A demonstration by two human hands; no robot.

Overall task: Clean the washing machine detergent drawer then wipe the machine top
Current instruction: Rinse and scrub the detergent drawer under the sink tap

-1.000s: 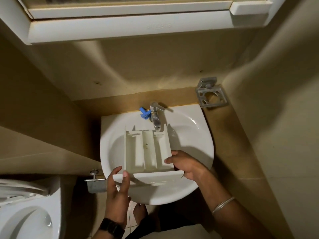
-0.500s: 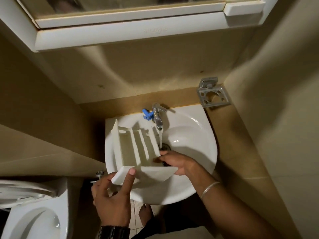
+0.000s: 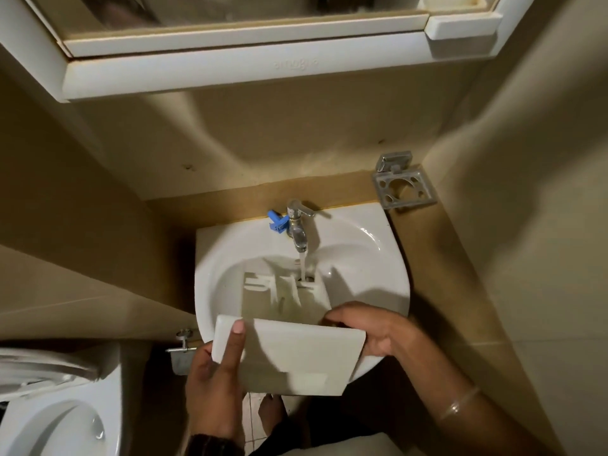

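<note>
Holding the detergent drawer (image 3: 289,350) tilted over the sink (image 3: 378,258), the left hand (image 3: 214,383) and right hand (image 3: 365,327) are gripping its front panel, fingers curled around each end, so tap (image 3: 297,222) water is running into the compartments beyond the fingers.

Cabinet (image 3: 230,74) — embossed mark, illegible

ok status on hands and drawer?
Left hand and right hand both grip drawer. Drawer tilted over sink, tap running onto it. Nothing blocking.
</note>
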